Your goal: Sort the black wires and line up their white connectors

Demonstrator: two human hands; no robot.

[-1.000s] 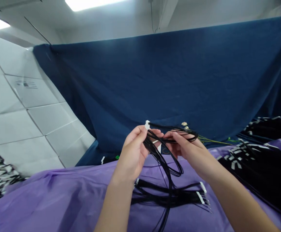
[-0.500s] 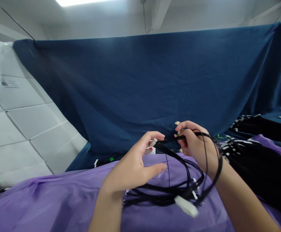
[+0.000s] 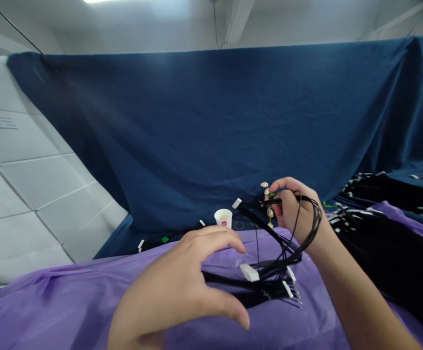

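Black wire bundle [image 3: 287, 243] pinched in right hand [image 3: 293, 209]; left hand [image 3: 182, 287] open, empty, hovering just beside it

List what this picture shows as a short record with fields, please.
Right hand: grip closed on a bundle of black wires, looped round the wrist
Left hand: open, fingers spread, holding nothing
Wire ends: white connectors
Surface: purple cloth, more black wires lying on it
Behind: paper cup, blue curtain
Far right: piles of black wires
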